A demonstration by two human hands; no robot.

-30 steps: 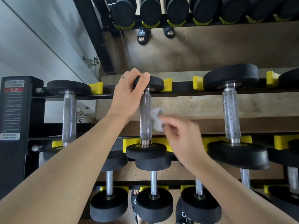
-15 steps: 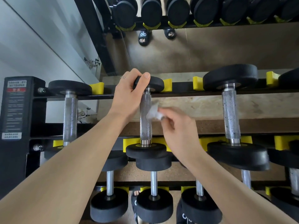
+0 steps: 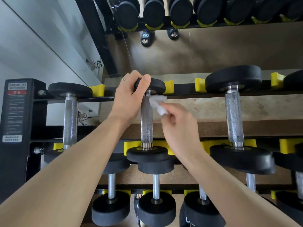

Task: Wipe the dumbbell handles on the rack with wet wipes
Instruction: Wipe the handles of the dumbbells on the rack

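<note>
Starting at the left, a black rack post carries a warning label, and next to it rests a dumbbell w/ knurled handle, untouched. The left hand grips the far head of the middle dumbbell, fingers curled round the black disc. The right hand pinches a crumpled wet wipe, which touches the far end of that handle on its right side. Further right sits a bigger dumbbell.

Risk, I think: the wipe covers only one side, so the underside may stay dirty; also the dumbbell can roll in its yellow cradle if the left hand slips.

Below is a brown floor; a pale wall stands at the left.
</note>
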